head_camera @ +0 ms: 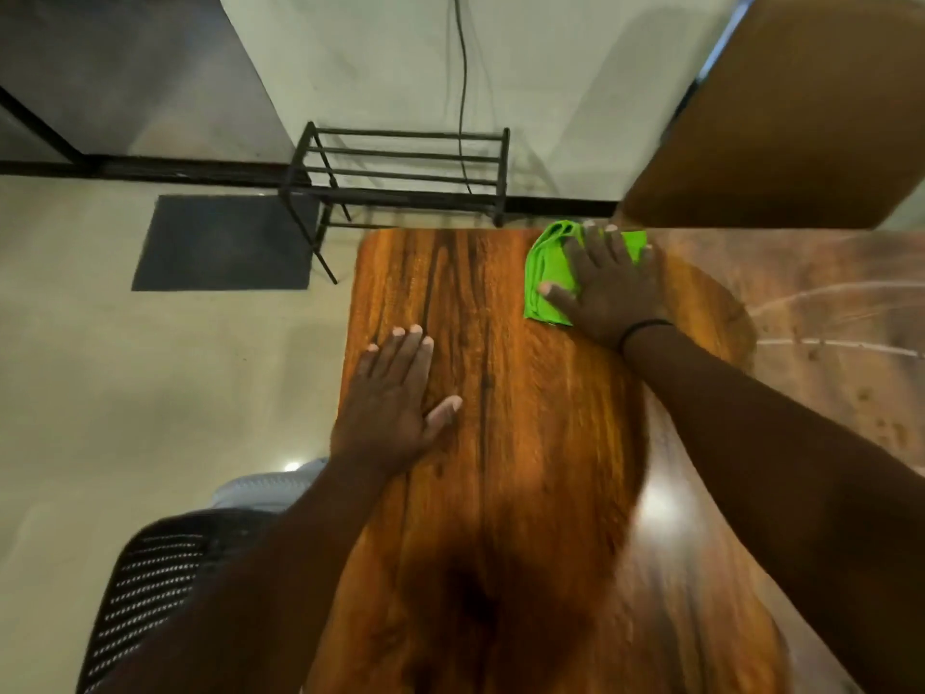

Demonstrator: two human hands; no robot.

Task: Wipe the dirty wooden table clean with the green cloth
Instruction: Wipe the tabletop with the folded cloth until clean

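The wooden table [525, 443] stretches away from me, glossy orange-brown on the left and dull with pale streaks [826, 313] on the right. A folded green cloth [548, 273] lies near the table's far edge. My right hand [608, 288] lies flat on top of the cloth, fingers spread, pressing it to the wood. My left hand [390, 408] rests flat on the table near its left edge, fingers apart, holding nothing.
A black mesh chair [150, 593] stands at the lower left beside the table. A black metal rack [400, 177] stands on the floor beyond the far edge, next to a dark mat [225, 242]. A brown panel [791, 117] stands at the upper right.
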